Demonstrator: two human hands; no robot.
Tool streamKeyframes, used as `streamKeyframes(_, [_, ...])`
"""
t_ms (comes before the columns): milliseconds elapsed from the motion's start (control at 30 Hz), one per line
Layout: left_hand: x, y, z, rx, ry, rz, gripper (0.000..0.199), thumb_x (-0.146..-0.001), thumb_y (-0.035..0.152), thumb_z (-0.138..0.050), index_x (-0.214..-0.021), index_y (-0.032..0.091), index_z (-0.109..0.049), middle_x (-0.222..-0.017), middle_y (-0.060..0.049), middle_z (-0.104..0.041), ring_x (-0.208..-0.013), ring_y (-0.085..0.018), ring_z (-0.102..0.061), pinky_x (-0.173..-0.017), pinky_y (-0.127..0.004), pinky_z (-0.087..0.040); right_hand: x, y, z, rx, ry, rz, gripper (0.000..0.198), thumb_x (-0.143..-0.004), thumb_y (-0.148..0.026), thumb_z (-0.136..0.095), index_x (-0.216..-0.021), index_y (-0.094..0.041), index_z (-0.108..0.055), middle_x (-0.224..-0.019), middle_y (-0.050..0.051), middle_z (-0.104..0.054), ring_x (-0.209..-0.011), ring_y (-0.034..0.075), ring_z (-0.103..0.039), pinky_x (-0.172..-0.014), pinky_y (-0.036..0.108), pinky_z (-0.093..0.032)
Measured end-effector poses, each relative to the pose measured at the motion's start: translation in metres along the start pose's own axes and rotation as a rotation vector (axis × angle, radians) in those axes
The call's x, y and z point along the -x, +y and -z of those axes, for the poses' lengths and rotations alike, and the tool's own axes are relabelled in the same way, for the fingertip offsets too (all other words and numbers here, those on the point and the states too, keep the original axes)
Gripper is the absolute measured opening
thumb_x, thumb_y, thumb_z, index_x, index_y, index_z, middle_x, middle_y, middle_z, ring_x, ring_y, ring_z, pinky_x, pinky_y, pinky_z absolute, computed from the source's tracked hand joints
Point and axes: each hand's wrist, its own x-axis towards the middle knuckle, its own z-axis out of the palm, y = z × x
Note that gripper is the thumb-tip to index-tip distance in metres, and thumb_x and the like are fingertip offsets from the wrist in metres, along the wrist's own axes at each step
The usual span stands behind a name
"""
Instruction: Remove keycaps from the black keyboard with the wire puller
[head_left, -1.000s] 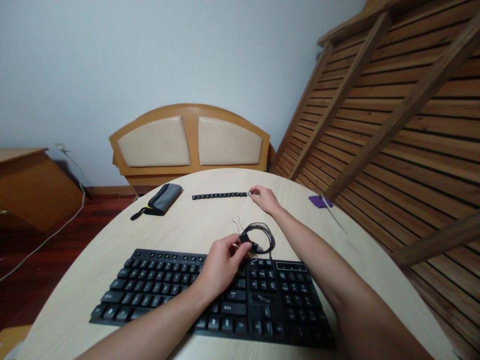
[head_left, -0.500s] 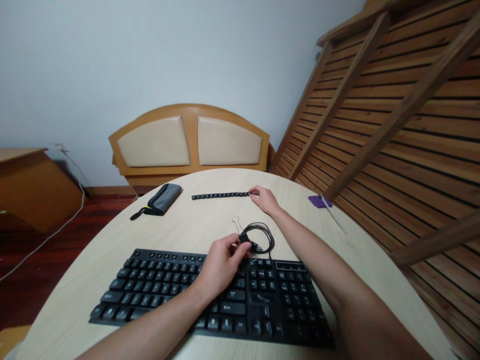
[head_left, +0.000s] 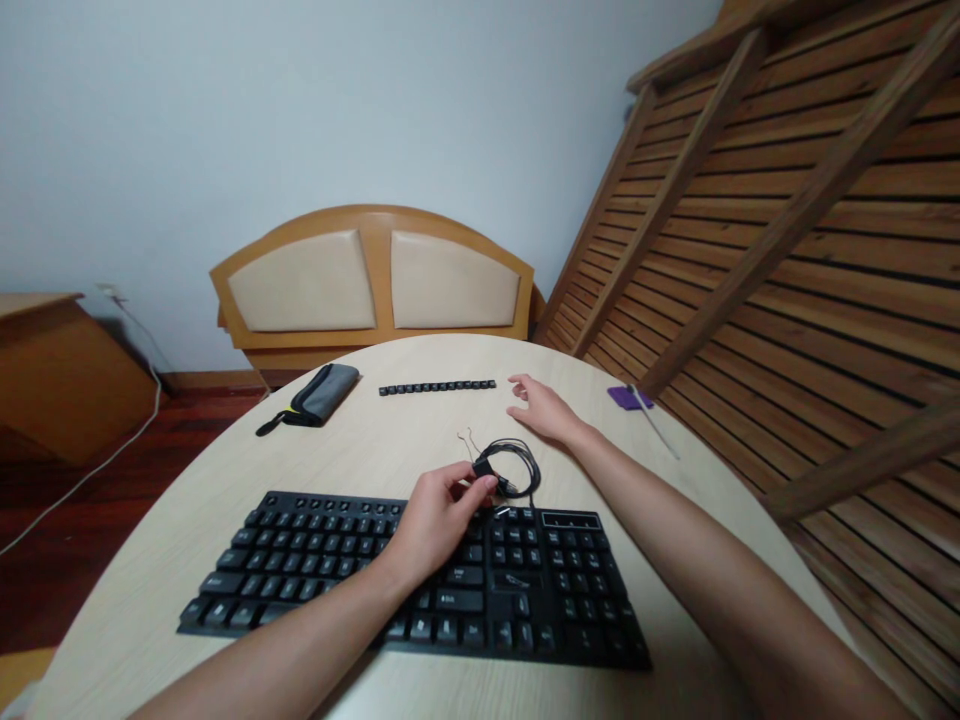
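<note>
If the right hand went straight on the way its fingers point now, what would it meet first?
Probably the right end of the row of black keycaps: the right hand points toward it across a gap. Its height over the table is unclear, so it might pass above.

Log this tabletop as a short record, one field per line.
Left hand: pinching a small wire-pronged tool
Right hand: open, just right of the key row, not touching it
Keyboard: on the table, partly hidden by the left arm
Cable: coiled near the keyboard's far edge
Pouch: left of the key row
Purple item: toward the table's right edge
</note>
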Motion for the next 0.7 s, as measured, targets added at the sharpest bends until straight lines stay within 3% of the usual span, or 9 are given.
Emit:
streamKeyframes(167, [0.001,0.004,0.001,0.011,-0.022,0.003,0.028,-0.09,0.038,-0.057,-0.083,0.015,-0.071,-0.078,-0.005,-0.073,-0.075,-0.02,-0.067,-0.068,-0.027,-0.049,0.065,-0.041,0.034,0.013,-0.065,0.057,0.012,-0.085,-0.027,-0.061,-0.092,-0.02,-0.069,-0.095,0.007,-0.07,-0.087,0.021,-0.064,-0.083,0.034,-0.047])
streamKeyframes(267, [0.001,0.002,0.001,0.007,-0.025,-0.012,0.029,-0.09,0.039,-0.056,-0.084,0.015,-0.071,-0.08,-0.005,-0.073,-0.075,-0.02,-0.067,-0.069,-0.028,-0.049,0.1,-0.065,0.048,-0.055,-0.192,0.12,0.012,-0.088,-0.028,-0.059,-0.089,-0.022,-0.069,-0.09,0.003,-0.07,-0.087,0.019,-0.063,-0.081,0.033,-0.047])
streamKeyframes(433, [-0.001,-0.003,0.002,0.015,-0.033,-0.003,0.03,-0.089,0.041,-0.057,-0.086,0.015,-0.07,-0.078,-0.005,-0.072,-0.074,-0.02,-0.066,-0.069,-0.029,-0.05,0.131,-0.082,0.055,-0.179,-0.342,0.171,0.018,-0.085,-0.029,-0.064,-0.102,-0.025,-0.067,-0.102,0.003,-0.068,-0.097,0.019,-0.061,-0.089,0.034,-0.046])
streamKeyframes(700, [-0.001,-0.002,0.002,0.048,-0.066,-0.025,0.025,-0.088,0.037,-0.057,-0.086,0.015,-0.068,-0.078,-0.005,-0.071,-0.076,-0.019,-0.065,-0.072,-0.029,-0.05,0.137,-0.088,0.042,-0.162,-0.301,0.147,0.022,-0.08,-0.027,-0.068,-0.102,-0.024,-0.067,-0.1,0.004,-0.069,-0.098,0.021,-0.06,-0.088,0.037,-0.046])
